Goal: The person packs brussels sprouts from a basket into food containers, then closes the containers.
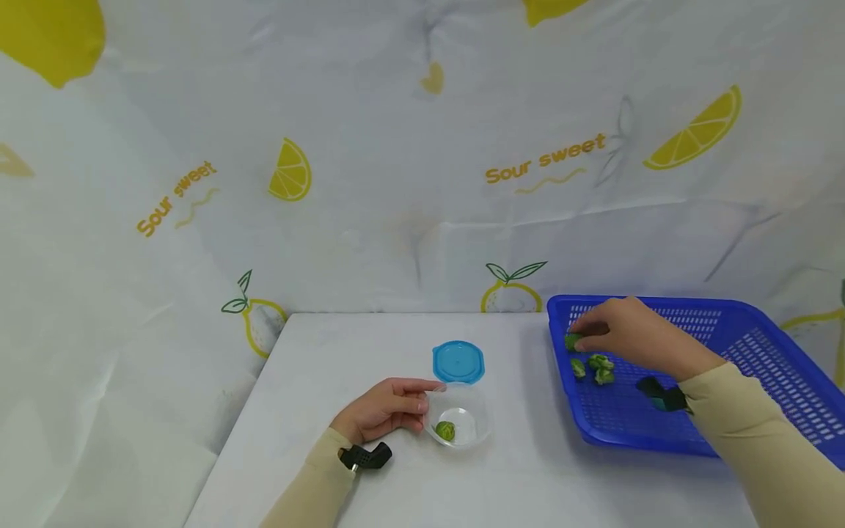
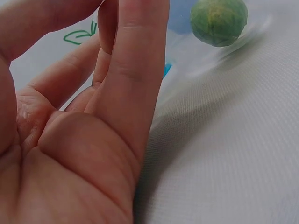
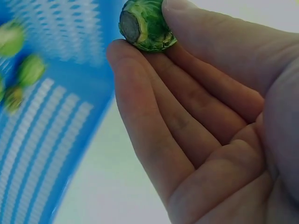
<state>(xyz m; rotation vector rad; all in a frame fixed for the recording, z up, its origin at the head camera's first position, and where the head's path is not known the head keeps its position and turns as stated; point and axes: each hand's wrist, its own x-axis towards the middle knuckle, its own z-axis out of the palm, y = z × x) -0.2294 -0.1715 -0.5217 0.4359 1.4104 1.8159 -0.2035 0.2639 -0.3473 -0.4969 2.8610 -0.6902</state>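
A clear round plastic container [image 1: 477, 419] stands on the table with one Brussels sprout [image 1: 445, 430] inside. My left hand [image 1: 389, 408] holds the container by its left side, thumb and fingers at the rim. In the left wrist view that sprout [image 2: 218, 21] shows beyond the fingers, through the clear wall. Over the left part of a blue plastic basket [image 1: 574, 411], my right hand [image 1: 634, 336] pinches another Brussels sprout [image 3: 147, 25] between thumb and fingertips, its cut stem end showing. Several more sprouts [image 1: 601, 362] lie in the basket just below that hand.
A blue lid [image 1: 458, 361] lies flat on the white table [image 1: 515, 484], behind the container. Behind the table hangs a white cloth [image 1: 370, 242] printed with lemons. The basket's raised rim stands between the right hand and the container.
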